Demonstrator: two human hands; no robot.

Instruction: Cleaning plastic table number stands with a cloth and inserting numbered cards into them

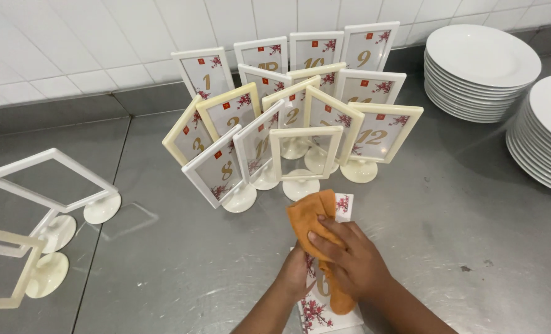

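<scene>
My right hand (348, 256) presses an orange cloth (309, 216) onto a white card with red blossoms (320, 312) that lies flat on the steel counter (182, 272). My left hand (295, 275) sits under the right one, holding the card's left edge; most of it is hidden. Just beyond the cloth stands an empty cream frame on a round foot (304, 162).
A cluster of several cream and white numbered table frames (288, 105) stands against the tiled wall. Three empty frames (49, 179) stand at the left. Two stacks of white plates (479, 68) (544, 133) fill the right rear.
</scene>
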